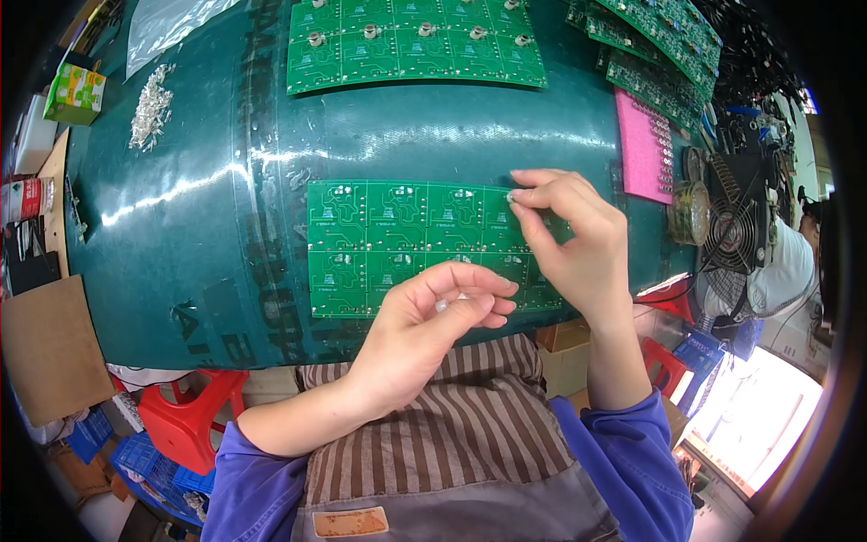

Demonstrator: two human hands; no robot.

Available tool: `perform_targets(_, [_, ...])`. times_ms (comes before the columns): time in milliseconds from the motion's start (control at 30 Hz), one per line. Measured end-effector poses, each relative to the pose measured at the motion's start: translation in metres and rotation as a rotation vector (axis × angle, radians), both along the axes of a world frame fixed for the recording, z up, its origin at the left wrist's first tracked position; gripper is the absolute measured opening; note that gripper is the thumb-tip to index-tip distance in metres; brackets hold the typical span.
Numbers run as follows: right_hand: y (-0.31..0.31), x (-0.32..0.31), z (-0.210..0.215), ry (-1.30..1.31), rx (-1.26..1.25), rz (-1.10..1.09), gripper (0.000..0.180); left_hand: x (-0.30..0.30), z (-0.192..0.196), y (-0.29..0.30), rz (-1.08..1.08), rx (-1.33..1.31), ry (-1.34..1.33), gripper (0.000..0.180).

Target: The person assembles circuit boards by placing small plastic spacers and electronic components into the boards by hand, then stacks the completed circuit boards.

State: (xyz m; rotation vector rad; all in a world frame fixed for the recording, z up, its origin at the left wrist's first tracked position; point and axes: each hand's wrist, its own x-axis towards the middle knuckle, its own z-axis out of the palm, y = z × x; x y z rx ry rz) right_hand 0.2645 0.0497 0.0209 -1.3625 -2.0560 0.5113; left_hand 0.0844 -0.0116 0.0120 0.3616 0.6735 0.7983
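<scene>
A green circuit board panel [397, 217], divided into repeated sections, lies on the table in front of me. Over its top right part, my right hand [578, 235] pinches a tiny pale electronic component [513, 195] between thumb and forefinger. My left hand [433, 312] is curled above the panel's near edge, with a few small whitish components [442, 305] showing between its fingers and thumb. Some sections of the panel carry small shiny parts along their upper edges. My right hand hides the panel's right side.
Beyond it lies another green panel [406, 63] with round metal parts. A pile of clear small components [151, 108] sits at the left of the green-covered table [181, 244]. Stacked boards [655, 54], pink foam [643, 149], a tape roll [690, 212] and a fan [731, 233] are at right.
</scene>
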Motion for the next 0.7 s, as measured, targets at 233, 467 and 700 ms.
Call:
perform_targets(233, [-0.001, 0.019, 0.016, -0.015, -0.008, -0.043, 0.020, 0.003, 0.003, 0.000, -0.036, 0.028, 0.075, 0.017])
perform_targets(467, [0.015, 0.111, 0.013, -0.417, 0.260, -0.575, 0.010, 0.008, 0.007, -0.009, -0.454, -0.014, 0.131, 0.030])
perform_targets(700, [0.032, 0.141, -0.005, -0.507, 0.246, -0.615, 0.011, 0.021, 0.002, -0.012, -0.403, -0.191, 0.056, 0.043])
